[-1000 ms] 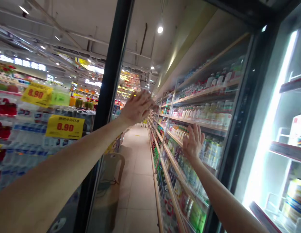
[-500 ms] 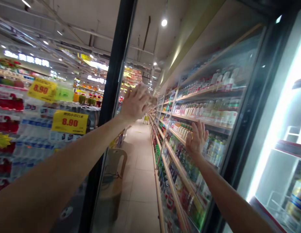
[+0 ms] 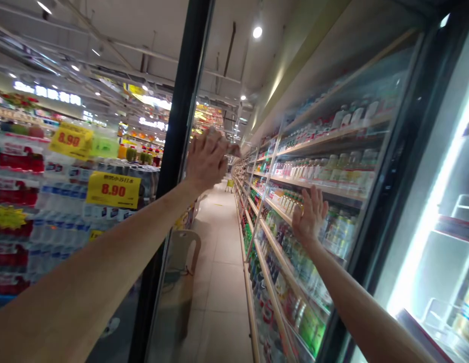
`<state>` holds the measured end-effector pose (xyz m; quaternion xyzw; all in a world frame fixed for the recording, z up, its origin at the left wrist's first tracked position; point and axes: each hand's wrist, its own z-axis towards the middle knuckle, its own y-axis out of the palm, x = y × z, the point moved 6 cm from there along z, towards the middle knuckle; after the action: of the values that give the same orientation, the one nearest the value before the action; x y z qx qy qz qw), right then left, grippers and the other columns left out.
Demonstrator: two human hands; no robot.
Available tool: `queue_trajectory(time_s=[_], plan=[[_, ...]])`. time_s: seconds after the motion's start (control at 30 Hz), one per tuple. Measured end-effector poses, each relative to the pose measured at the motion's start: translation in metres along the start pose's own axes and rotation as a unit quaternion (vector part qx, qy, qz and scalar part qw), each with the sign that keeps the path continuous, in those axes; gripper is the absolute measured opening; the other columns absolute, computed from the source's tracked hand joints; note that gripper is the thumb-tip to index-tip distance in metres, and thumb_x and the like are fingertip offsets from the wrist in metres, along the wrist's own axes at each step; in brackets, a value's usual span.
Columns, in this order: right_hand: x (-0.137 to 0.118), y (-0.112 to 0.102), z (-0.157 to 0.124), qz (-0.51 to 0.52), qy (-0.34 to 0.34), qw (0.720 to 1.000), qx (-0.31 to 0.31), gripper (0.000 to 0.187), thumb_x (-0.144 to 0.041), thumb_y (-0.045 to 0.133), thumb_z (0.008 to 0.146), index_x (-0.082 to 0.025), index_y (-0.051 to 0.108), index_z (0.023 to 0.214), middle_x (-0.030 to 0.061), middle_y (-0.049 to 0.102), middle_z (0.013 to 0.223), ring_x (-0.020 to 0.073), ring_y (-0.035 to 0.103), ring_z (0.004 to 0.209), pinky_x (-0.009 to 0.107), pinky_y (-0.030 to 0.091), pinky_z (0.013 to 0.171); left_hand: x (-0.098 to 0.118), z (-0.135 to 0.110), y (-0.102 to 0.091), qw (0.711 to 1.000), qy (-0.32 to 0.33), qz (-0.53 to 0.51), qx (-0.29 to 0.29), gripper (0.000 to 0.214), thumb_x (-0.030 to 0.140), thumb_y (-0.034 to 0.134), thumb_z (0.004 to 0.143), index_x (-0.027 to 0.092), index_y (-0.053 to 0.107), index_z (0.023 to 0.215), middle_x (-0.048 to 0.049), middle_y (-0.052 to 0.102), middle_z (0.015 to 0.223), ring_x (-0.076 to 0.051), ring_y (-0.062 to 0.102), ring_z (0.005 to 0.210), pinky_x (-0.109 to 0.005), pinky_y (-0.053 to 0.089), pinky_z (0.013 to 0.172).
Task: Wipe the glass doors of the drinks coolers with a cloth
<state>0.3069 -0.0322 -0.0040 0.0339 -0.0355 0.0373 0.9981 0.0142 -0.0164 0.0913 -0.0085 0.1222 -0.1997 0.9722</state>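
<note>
A glass door (image 3: 223, 282) with a black frame stands swung out in front of me. My left hand (image 3: 207, 160) is up at the glass near the left frame bar (image 3: 180, 96), its fingers bent and closed. Whatever those fingers hold is hidden; a small brownish shape shows at their far side, possibly a reflection. Lower and to the right, my right hand (image 3: 310, 214) lies against the glass, open, with fingers stretched upward and nothing in it. Behind the glass, shelves of bottled drinks (image 3: 333, 169) show through.
The lit cooler interior (image 3: 419, 242) with wire racks is close on the right. On the left stand stacked drink packs (image 3: 60, 222) with yellow price signs (image 3: 113, 189). Through the glass appear a plastic chair (image 3: 183, 252), a tiled aisle (image 3: 219, 242) and a distant cart (image 3: 229, 185).
My left hand has shifted slightly left and down along the glass. The right hand keeps its place on the door, while the whole view has moved a little.
</note>
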Motion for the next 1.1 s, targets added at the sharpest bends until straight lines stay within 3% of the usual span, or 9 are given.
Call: queue_trajectory(time_s=[0.1, 0.23, 0.3, 0.43, 0.53, 0.77, 0.97, 1.03, 1.1], plan=[[0.0, -0.001, 0.0, 0.0, 0.001, 1.0, 0.004, 0.048, -0.034, 0.035, 0.088, -0.019, 0.043, 0.132, 0.0136, 0.043, 0.14, 0.0246, 0.03, 0.136, 0.049, 0.023, 0.108, 0.006, -0.011, 0.001, 1.0, -0.024, 0.006, 0.015, 0.039, 0.029, 0.043, 0.087, 0.02, 0.045, 0.124, -0.0059, 0.038, 0.142, -0.029, 0.024, 0.136, -0.051, 0.023, 0.11], [-0.001, 0.0, 0.0, 0.001, 0.004, 1.0, -0.001, 0.049, -0.034, 0.035, 0.087, -0.02, 0.042, 0.133, 0.0132, 0.042, 0.141, 0.0246, 0.03, 0.136, 0.05, 0.023, 0.107, 0.077, -0.066, 0.019, 0.952, 0.303, -0.033, -0.033, 0.036, 0.031, 0.049, 0.084, 0.024, 0.05, 0.12, -0.0046, 0.048, 0.136, -0.027, 0.034, 0.132, -0.049, 0.026, 0.109], [-0.001, -0.001, 0.0, 0.0, 0.001, 1.0, -0.002, 0.049, -0.034, 0.035, 0.087, -0.019, 0.043, 0.133, 0.0134, 0.042, 0.141, 0.0245, 0.03, 0.136, 0.05, 0.023, 0.108, 0.084, -0.077, 0.02, 0.924, 0.377, -0.05, -0.051, 0.036, 0.031, 0.05, 0.084, 0.026, 0.051, 0.119, -0.0027, 0.05, 0.135, -0.024, 0.036, 0.131, -0.046, 0.026, 0.11], [-0.001, -0.001, 0.0, 0.003, -0.002, 1.0, 0.002, 0.048, -0.034, 0.035, 0.088, -0.018, 0.044, 0.132, 0.0135, 0.041, 0.142, 0.0239, 0.029, 0.136, 0.049, 0.022, 0.108, 0.023, -0.034, 0.002, 0.988, 0.151, -0.004, 0.015, 0.035, 0.03, 0.045, 0.087, 0.024, 0.048, 0.122, -0.0051, 0.046, 0.137, -0.026, 0.03, 0.134, -0.053, 0.025, 0.109], [0.0, 0.0, 0.0, 0.002, 0.004, 1.0, 0.002, 0.048, -0.035, 0.035, 0.087, -0.018, 0.045, 0.131, 0.0133, 0.042, 0.141, 0.0241, 0.03, 0.136, 0.049, 0.022, 0.108, -0.007, -0.023, -0.006, 0.999, -0.002, 0.021, 0.043, 0.038, 0.03, 0.045, 0.087, 0.021, 0.047, 0.124, -0.0085, 0.041, 0.14, -0.03, 0.026, 0.136, -0.057, 0.023, 0.109], [0.0, 0.0, 0.0, 0.002, 0.003, 1.0, 0.0, 0.049, -0.034, 0.035, 0.087, -0.019, 0.043, 0.133, 0.0134, 0.043, 0.14, 0.0245, 0.031, 0.135, 0.049, 0.023, 0.107, 0.073, -0.078, 0.019, 0.932, 0.357, -0.044, -0.047, 0.037, 0.029, 0.049, 0.085, 0.025, 0.049, 0.122, -0.004, 0.046, 0.138, -0.024, 0.028, 0.137, -0.047, 0.022, 0.112], [0.0, -0.001, 0.0, 0.001, -0.002, 1.0, 0.004, 0.048, -0.033, 0.036, 0.087, -0.02, 0.042, 0.133, 0.0133, 0.042, 0.14, 0.0246, 0.031, 0.135, 0.05, 0.024, 0.107, 0.003, -0.017, 0.0, 1.0, 0.004, 0.007, 0.027, 0.039, 0.031, 0.042, 0.088, 0.021, 0.045, 0.126, -0.0049, 0.036, 0.144, -0.03, 0.023, 0.137, -0.055, 0.019, 0.111], [0.001, -0.001, 0.0, 0.001, 0.003, 1.0, -0.003, 0.048, -0.033, 0.036, 0.087, -0.02, 0.043, 0.133, 0.0132, 0.042, 0.14, 0.0248, 0.03, 0.136, 0.051, 0.023, 0.107, 0.012, -0.022, 0.004, 1.0, 0.008, 0.01, 0.019, 0.04, 0.032, 0.042, 0.088, 0.018, 0.046, 0.125, -0.0086, 0.036, 0.144, -0.032, 0.023, 0.136, -0.056, 0.021, 0.11], [0.001, -0.001, 0.0, 0.003, 0.005, 1.0, -0.006, 0.048, -0.032, 0.035, 0.087, -0.02, 0.042, 0.133, 0.0134, 0.041, 0.141, 0.0248, 0.03, 0.136, 0.051, 0.023, 0.107, 0.043, -0.042, 0.014, 0.992, 0.128, 0.001, -0.016, 0.039, 0.032, 0.042, 0.088, 0.019, 0.046, 0.125, -0.0093, 0.039, 0.142, -0.031, 0.024, 0.136, -0.055, 0.022, 0.11]])
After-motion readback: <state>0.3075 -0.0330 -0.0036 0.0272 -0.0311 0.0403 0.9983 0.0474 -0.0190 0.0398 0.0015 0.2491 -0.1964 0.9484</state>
